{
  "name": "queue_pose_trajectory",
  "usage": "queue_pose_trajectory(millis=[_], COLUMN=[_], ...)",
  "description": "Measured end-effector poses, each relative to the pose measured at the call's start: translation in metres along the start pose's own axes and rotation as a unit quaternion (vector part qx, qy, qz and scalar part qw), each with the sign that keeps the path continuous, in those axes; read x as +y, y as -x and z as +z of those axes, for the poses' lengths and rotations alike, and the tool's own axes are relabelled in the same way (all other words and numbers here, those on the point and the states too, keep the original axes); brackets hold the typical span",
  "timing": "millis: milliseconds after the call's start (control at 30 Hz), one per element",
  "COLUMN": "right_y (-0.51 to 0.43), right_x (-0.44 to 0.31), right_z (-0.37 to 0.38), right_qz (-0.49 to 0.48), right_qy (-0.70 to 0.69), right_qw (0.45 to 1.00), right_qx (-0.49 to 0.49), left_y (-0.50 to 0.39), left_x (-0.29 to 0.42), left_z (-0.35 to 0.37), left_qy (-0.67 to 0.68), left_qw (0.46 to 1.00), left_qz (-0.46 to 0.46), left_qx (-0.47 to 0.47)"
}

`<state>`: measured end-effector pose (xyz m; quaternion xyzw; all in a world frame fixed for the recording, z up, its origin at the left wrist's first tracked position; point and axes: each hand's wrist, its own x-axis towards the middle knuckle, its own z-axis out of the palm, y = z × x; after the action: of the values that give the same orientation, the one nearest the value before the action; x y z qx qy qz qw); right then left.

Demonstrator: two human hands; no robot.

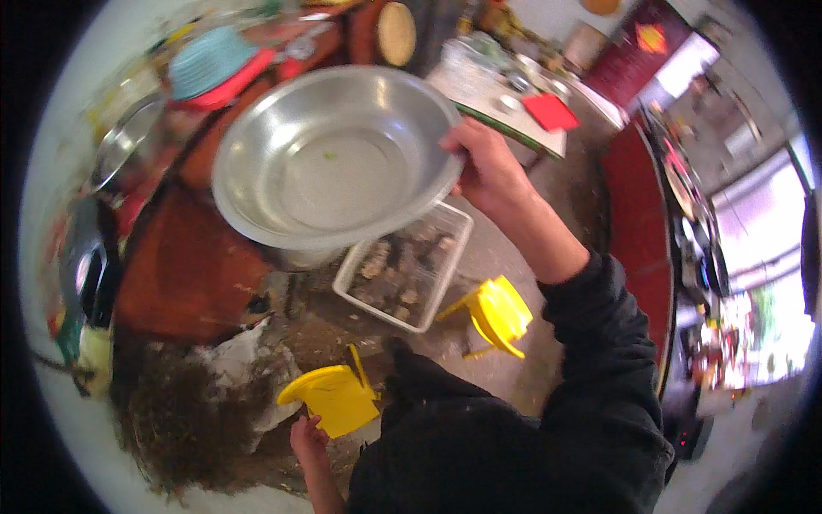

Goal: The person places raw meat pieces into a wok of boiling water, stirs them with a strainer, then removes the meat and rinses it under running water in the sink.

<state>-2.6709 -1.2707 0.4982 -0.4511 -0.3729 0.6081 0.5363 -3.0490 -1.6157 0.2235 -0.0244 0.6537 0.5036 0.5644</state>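
My right hand (493, 166) grips the rim of a wide, shallow metal basin (340, 177) at its right side, with the thumb over the edge. The basin is held up and tilted toward me; a small green scrap (331, 155) lies on its bottom. Low at my side hangs my left hand (309, 438), its fingers loosely bent and nothing visible in it. Near that hand is a yellow plastic stool (340, 398). Below the metal basin, a pale rectangular plastic tub (443, 283) on the floor holds brownish lumps, partly hidden by the basin.
A second yellow stool (501, 315) stands right of the tub. Brown wooden furniture (186, 270) is at left, with light-blue basins (209, 61) and a metal bowl (131, 138) beyond. Dry brushwood (170, 411) lies lower left. A table (546, 138) and red cabinets (636, 205) stand at right.
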Motion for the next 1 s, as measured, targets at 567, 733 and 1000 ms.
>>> queue_pose_trajectory(millis=[567,733,1000], right_y=[0.404,0.454,0.475], right_x=[-0.015,-0.005,0.014], right_z=[-0.428,-0.531,-0.622], right_qz=[-0.187,-0.149,-0.191], right_qy=[-0.065,-0.073,-0.125], right_qw=[0.812,0.797,0.725], right_qx=[0.549,0.581,0.65], left_y=[0.036,0.101,0.142], left_x=[-0.107,-0.203,-0.318], left_z=[0.293,0.386,0.473], left_qy=[-0.237,-0.275,-0.351], left_qw=[0.929,0.909,0.86], left_qz=[-0.054,-0.078,-0.083], left_qx=[-0.278,-0.304,-0.361])
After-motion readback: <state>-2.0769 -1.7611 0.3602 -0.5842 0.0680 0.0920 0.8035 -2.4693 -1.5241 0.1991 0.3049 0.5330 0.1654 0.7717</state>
